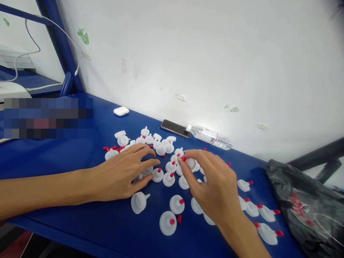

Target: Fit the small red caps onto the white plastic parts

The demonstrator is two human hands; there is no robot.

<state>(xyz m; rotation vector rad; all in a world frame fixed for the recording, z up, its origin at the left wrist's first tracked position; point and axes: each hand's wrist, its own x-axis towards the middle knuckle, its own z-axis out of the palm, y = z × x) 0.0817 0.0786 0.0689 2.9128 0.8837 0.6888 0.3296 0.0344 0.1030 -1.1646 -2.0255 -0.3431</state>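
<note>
My left hand [120, 175] hovers over the left part of a spread of white plastic nozzle caps. Its fingers are curved and apart, and the thumb and fingertips come close to a nozzle cap [157, 176] with a red tip. Some caps lie partly hidden under this hand. Between the thumb and index finger of my right hand [215, 182] is a small red tip cap [184, 158]. White caps lie beneath and around that hand, many with red tips on their spouts. A wide funnel-shaped cap [139, 202] without a red tip rests in front of my left hand.
Loose red tips [114, 148] lie left of the white caps. Along the wall are a white earphone case [121, 111], a phone [176, 128] and a clear bottle [211, 136] on its side. A black plastic bag [282, 182] at the right holds red pieces. Tipped caps [267, 214] lie beside it.
</note>
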